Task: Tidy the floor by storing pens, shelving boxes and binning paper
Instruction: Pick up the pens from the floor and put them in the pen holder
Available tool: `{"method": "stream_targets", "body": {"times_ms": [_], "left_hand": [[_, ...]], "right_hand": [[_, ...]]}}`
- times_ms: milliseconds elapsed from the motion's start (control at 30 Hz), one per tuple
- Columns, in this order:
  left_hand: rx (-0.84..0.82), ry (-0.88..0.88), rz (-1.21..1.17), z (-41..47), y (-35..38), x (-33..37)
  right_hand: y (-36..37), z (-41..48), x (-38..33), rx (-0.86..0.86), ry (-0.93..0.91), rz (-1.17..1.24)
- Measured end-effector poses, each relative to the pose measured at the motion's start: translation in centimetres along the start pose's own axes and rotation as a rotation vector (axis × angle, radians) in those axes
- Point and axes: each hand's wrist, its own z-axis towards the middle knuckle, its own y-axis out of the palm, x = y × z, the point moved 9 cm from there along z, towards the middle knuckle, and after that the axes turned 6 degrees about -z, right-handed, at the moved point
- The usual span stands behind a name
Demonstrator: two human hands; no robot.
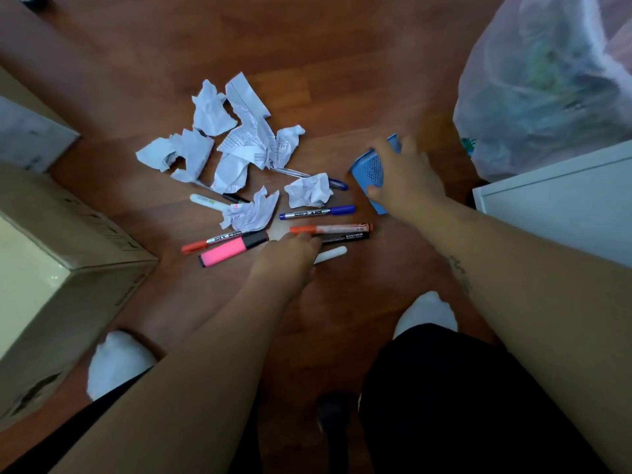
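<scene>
The wooden floor (342, 63) fills the view. A large cardboard box (51, 268) stands at the left. A translucent plastic bag (547, 80), stuffed full, stands at the upper right, with a white cabinet (564, 206) just below it.

In the middle lies a loose heap of crumpled paper (239, 138). Two smaller paper balls (307, 191) lie nearer the person, among the pens.

The right hand (407, 179) grips a blue mesh pen holder (371, 169) right of the paper. The holder is tilted. The thumb (372, 192) is curled against its near side and the other fingers are wrapped over the top, though blur softens them.

The left hand (285, 261) reaches into the pens. Its fingers (304, 238) are bent downward and close together. Their tips sit at the left ends of an orange marker (335, 228) and the black marker (345, 237) just beside it. Whether they pinch either one cannot be told. A white pen (331, 254) sticks out from under the hand on its right side.

Left of the hand lie a pink highlighter (229, 251) and a red marker (212, 241), side by side. A blue marker (318, 212) lies between the orange marker and the paper balls.
</scene>
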Motion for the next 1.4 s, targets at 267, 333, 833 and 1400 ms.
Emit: {"method": "stream_targets", "body": {"times_ms": [267, 333, 833, 1400], "left_hand": [[0.006, -0.022, 0.012, 0.7, 1.3, 0.2], [0.025, -0.012, -0.002, 0.6, 1.2, 0.5], [0.627, 0.021, -0.819, 0.8, -16.9, 1.2], [0.612, -0.049, -0.926, 6.3, -13.8, 4.2]], "right_hand": [[-0.1, -1.0, 1.0, 0.020, -0.079, 0.076], [-0.4, -1.2, 1.7, 0.035, -0.093, 0.132], [-2.3, -1.6, 5.2, 0.255, -0.113, 0.504], [1.4, -2.4, 5.3, 0.192, 0.003, 0.670]]}}
